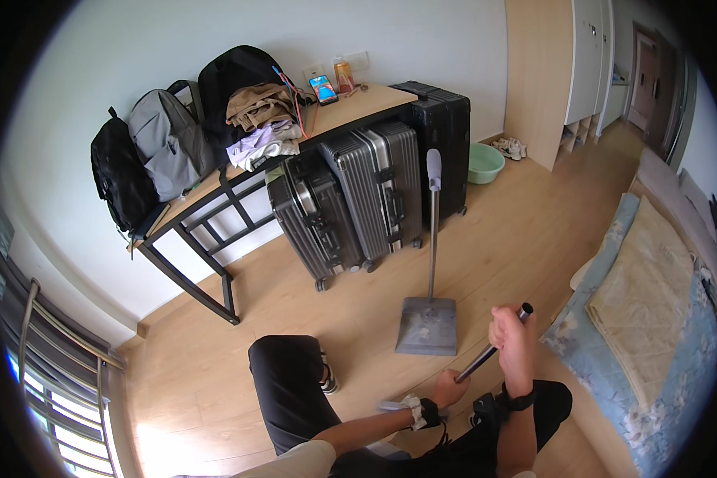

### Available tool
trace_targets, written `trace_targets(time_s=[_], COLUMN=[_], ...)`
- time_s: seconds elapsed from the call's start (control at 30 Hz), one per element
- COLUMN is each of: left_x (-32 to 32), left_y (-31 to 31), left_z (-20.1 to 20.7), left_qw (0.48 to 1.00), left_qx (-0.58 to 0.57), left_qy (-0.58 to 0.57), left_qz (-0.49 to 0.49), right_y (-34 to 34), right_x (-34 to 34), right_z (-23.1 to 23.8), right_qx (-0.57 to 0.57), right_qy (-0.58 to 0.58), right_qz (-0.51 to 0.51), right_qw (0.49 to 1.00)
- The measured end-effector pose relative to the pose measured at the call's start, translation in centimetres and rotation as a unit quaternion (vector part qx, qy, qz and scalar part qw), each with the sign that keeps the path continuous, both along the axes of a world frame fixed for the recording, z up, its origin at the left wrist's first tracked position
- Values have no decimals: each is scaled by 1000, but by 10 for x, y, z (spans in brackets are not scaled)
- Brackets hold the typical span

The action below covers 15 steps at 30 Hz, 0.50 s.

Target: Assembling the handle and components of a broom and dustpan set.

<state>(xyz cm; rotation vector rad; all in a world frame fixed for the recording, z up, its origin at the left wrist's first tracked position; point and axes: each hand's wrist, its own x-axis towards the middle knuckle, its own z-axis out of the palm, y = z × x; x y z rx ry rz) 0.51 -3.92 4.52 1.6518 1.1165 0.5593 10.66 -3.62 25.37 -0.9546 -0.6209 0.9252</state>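
Note:
My right hand is closed round the upper end of a dark broom handle. Lower down, my left hand grips the same handle, which slants down to the left. My left wrist and forearm mostly hide the broom's lower end; only a blurred grey piece shows beside the wrist. Both wrists wear dark straps. Just ahead, a grey long-handled dustpan rests on the floor with its handle upright, apart from both hands. My bent knees in black trousers frame the lower edge.
Several dark suitcases stand beside and under a wooden table holding backpacks, folded clothes, a phone and a bottle. A green basin and shoes sit beyond. A bed lies right, a metal railing left.

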Motion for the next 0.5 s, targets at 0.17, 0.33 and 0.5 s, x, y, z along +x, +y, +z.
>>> trace_targets(time_s=[0.17,0.33,0.5], left_x=[13,10,1], left_y=[37,24,-4], left_z=[-3,-10,-8], left_qw=[997,997,1000], left_qx=[64,62,-11], left_qy=[-33,-47,-21], left_qz=[9,-3,3], right_y=[1,-18,-4], right_x=[-1,-6,-2], right_z=[-1,18,6], right_qx=[7,51,-13], right_qy=[-9,-24,-1], right_qz=[-51,-3,-7], right_qw=[999,998,1000])
